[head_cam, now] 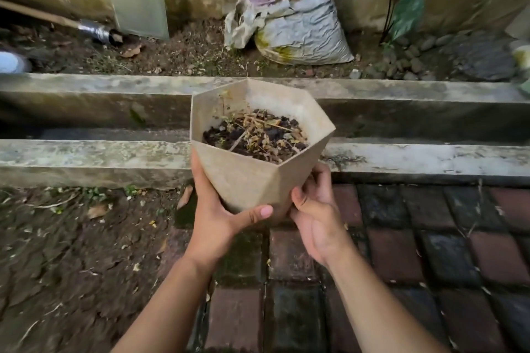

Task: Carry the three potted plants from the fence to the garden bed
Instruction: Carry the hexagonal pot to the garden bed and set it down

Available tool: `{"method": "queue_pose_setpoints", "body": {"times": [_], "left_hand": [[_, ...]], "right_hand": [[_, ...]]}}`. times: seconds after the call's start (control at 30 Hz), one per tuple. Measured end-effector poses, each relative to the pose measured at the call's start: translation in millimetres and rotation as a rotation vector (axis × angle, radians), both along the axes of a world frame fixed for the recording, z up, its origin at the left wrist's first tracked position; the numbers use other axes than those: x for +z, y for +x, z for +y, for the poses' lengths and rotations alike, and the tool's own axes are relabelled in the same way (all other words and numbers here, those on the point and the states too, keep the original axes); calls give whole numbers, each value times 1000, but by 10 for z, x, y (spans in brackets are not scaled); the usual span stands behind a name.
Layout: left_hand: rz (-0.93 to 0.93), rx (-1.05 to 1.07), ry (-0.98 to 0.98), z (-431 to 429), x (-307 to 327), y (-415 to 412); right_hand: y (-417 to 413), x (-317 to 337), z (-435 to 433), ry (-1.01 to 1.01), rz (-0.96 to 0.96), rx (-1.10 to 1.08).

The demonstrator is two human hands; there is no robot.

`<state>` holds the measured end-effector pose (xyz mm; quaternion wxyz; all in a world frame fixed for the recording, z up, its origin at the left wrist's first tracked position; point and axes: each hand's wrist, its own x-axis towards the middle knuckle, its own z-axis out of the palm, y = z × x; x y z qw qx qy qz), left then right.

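A strip of bare brown soil (183, 51) runs along the stained wall on the far side and is probably the garden bed. A mossy grey concrete drainage channel (86, 112) crosses the view between it and the dark red brick paving (401, 238). A crumpled white plastic sack (304, 34) leans against the wall. The beige six-sided faceted pot (252, 178), filled with dark soil and dry twigs, is held in the air above the channel's near kerb. The left hand (215, 218) cups its lower left side, thumb across the front. The right hand (315, 215) curls its fingers round the lower right. This looks like the carry nearing its end. Next, the pot must be reached across the channel and set upright on the soil.
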<state>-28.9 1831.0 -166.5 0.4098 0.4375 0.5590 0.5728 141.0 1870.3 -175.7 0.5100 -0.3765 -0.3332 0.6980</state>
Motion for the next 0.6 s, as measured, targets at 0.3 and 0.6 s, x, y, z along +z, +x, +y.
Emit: {"method": "queue_pose_setpoints", "body": {"times": [0.3,0.6], "left_hand": [[75,-19,-31,83,-520,17],[97,-86,-39,80,-639,-79]], "right_hand": [[32,-492,39,-9,14,-7],[88,-477,57,58,-53,58]]}}
